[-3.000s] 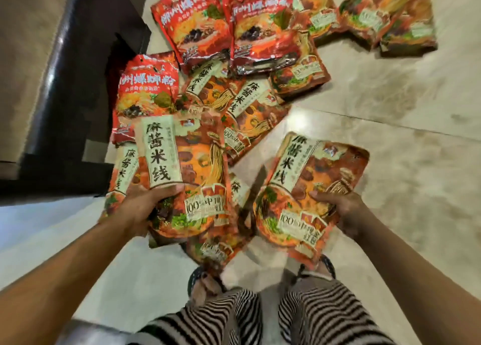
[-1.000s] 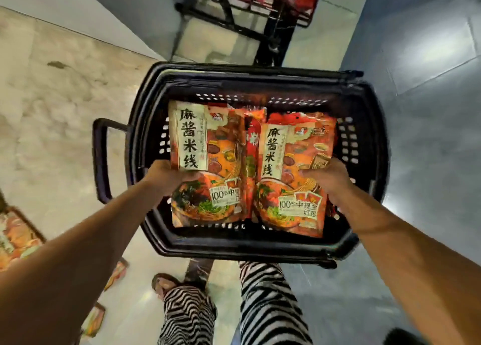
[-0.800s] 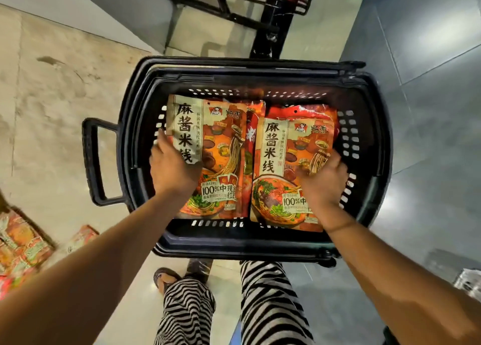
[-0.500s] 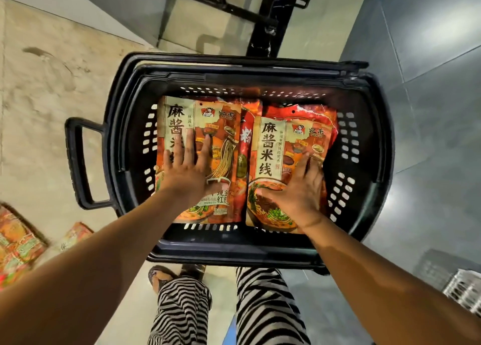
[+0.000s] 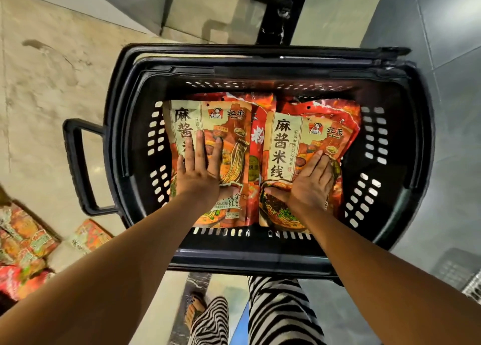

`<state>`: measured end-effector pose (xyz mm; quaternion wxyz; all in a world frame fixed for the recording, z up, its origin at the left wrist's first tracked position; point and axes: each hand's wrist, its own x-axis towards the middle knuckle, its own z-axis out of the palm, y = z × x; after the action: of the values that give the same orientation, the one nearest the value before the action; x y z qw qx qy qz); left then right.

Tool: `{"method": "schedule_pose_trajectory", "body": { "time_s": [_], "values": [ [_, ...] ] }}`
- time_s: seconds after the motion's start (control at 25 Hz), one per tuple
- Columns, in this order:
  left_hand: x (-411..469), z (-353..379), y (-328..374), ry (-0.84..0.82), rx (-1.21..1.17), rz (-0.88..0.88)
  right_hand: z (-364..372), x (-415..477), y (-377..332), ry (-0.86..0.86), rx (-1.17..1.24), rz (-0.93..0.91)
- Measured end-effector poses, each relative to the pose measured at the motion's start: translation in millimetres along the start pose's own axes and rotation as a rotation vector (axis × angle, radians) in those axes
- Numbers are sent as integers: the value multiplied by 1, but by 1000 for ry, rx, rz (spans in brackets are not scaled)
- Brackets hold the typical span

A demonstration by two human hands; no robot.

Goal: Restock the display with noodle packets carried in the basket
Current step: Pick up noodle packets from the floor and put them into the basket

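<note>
a shop floor: a black plastic shopping basket (image 5: pixel 406 141) in the middle of the frame holds matching branded noodle packets (image 5: pixel 307 141), more packets (image 5: pixel 23 238) lie on polished tiles at lower left, a black metal rack foot (image 5: pixel 276 19) stands at top.

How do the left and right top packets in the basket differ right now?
The left packet lies farther up, under a flat left hand with straight fingers; the right packet sits lower, its near end under a curled right hand. Both show the same design, inside the basket.
</note>
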<state>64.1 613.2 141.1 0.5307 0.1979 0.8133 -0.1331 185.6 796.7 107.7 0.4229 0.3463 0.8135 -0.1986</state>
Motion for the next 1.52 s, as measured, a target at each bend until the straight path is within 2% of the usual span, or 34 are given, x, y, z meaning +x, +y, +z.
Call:
{"method": "schedule_pose_trajectory", "body": {
  "time_s": [0.16,0.28,0.36,0.52,0.6,0.72,0.96,1.08,1.28,1.52],
  "values": [
    [-13,-13,-8,19,-46,52,-25,-10,-1,-39,-88,-24],
    [-36,-31,-22,79,-182,102,-62,-23,-12,-57,-161,1],
    [-57,-39,-33,156,-209,138,-83,-36,-25,-40,-208,-57],
    [-120,-19,-95,429,-276,147,-91,-89,-102,154,-146,-205],
    [-148,13,-142,497,-317,92,-76,-119,-152,197,-106,-316],
    [-184,77,-216,430,-297,-70,-37,-165,-217,218,-120,-464],
    [-264,255,-345,348,-458,-398,87,-270,-314,309,-311,-736],
    [-295,324,-378,284,-621,-507,143,-301,-328,205,-463,-706],
    [-347,441,-412,195,-819,-622,233,-343,-359,-138,-644,-647],
    [-367,525,-423,200,-1020,-742,307,-378,-414,-194,-755,-817]
  ]
}}
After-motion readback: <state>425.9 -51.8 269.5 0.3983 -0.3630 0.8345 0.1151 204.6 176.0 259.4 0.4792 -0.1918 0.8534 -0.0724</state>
